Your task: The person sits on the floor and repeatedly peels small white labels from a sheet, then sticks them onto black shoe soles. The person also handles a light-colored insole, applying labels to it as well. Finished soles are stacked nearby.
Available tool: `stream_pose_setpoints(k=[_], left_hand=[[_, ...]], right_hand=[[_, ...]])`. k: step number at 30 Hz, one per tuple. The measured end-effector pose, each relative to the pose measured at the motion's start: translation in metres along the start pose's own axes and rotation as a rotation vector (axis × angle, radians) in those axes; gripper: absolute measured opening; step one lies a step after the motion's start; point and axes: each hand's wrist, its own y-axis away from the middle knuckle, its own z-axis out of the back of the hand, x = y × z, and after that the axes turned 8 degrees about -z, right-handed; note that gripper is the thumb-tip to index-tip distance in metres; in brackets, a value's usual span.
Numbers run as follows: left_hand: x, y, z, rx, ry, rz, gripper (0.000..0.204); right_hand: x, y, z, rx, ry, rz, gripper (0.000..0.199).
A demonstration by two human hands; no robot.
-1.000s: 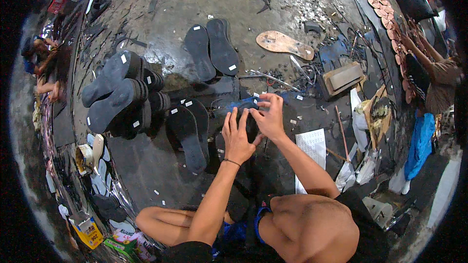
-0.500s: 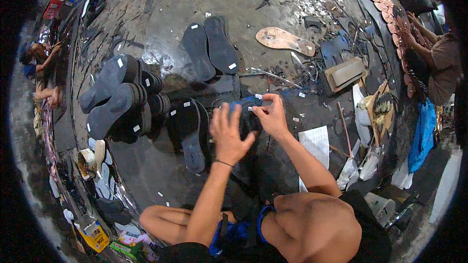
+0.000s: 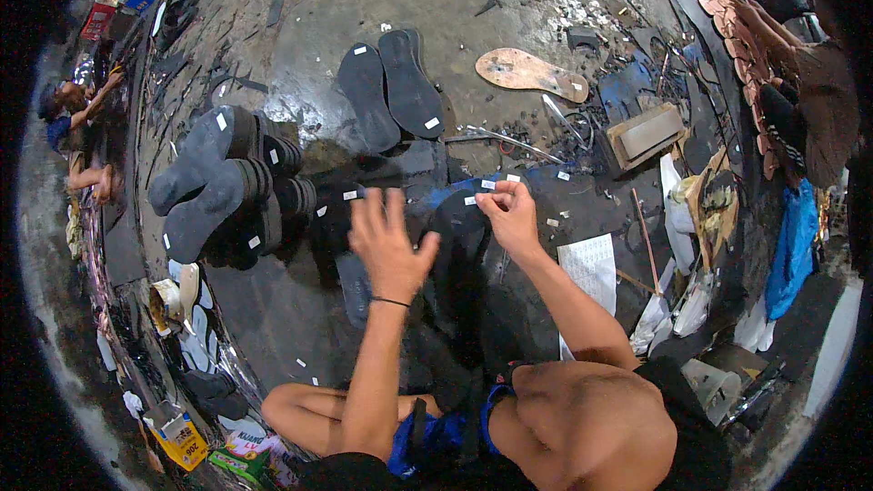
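Observation:
My left hand (image 3: 391, 250) is open, fingers spread, above a pair of black shoe soles (image 3: 354, 286) that it partly covers. One of these soles carries a small white label (image 3: 350, 195) near its tip. My right hand (image 3: 514, 223) is closed in a pinch at the far end of another dark sole (image 3: 452, 241). Beside its thumb shows a white label (image 3: 470, 201), and a second white label (image 3: 488, 185) lies close to the fingers. Whatever the fingertips pinch is too small to make out.
Labelled black soles (image 3: 391, 86) lie ahead; more are stacked at left (image 3: 205, 191). A tan sole (image 3: 532, 74) and a rectangular block (image 3: 644, 138) lie farther right. A printed sheet (image 3: 589, 273) is beside my right forearm. Other people (image 3: 823, 100) sit at both sides.
My left hand has moved left, away from the dark sole, over the neighbouring pair. My right hand has shifted slightly, its fingers drawn closer together. The person at right has leaned forward.

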Motion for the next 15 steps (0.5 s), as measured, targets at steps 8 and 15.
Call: stream_pose_setpoints(k=[8, 15], left_hand=[[-0.042, 0.021, -0.078, 0.067, 0.231, -0.052, 0.091], [0.015, -0.001, 0.018, -0.2, 0.069, 0.002, 0.081]], right_hand=[[0.005, 0.001, -0.019, -0.128, 0.379, 0.146, 0.042], [0.004, -0.003, 0.01, 0.002, 0.282, 0.002, 0.032]])
